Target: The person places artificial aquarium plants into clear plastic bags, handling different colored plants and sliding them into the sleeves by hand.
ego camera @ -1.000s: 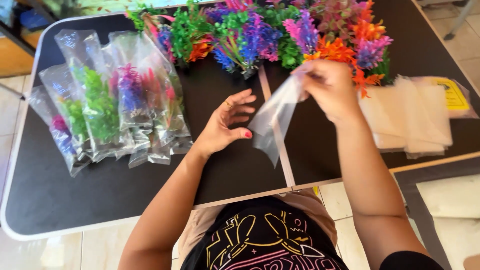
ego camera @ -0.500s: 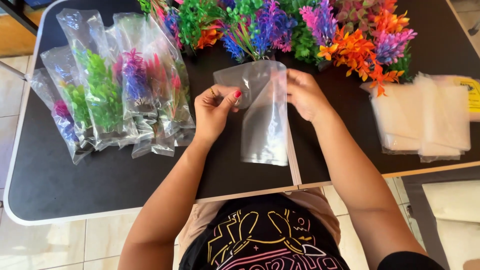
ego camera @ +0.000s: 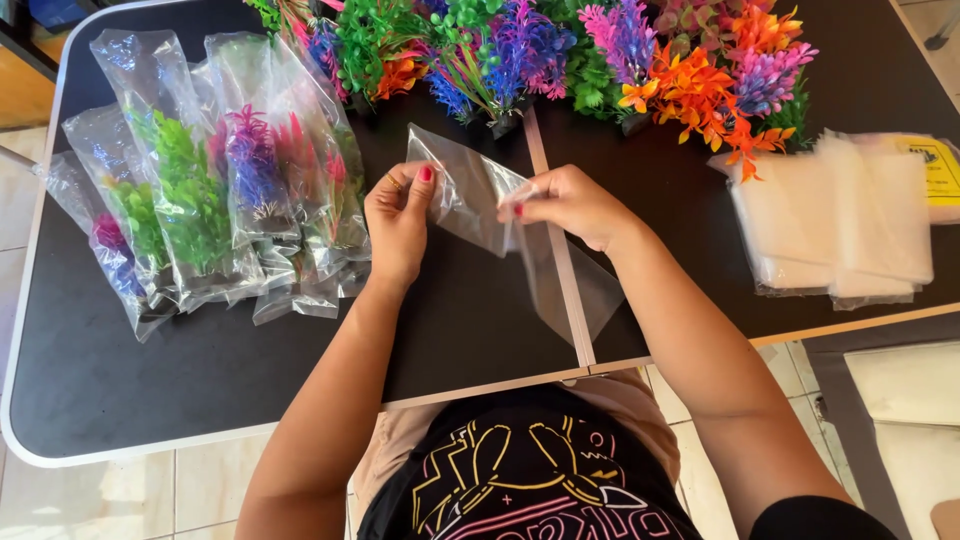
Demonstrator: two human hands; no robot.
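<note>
My left hand [ego camera: 398, 215] and right hand [ego camera: 565, 203] each pinch the mouth of a clear plastic bag [ego camera: 520, 235] above the black worktop [ego camera: 470, 310], between bagged plants [ego camera: 210, 190] and loose plastic plants [ego camera: 560, 55].

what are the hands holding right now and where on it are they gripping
Both hands hold one clear plastic bag by its upper end: the left hand pinches one edge, the right hand the other, and the rest hangs toward the table.
</note>
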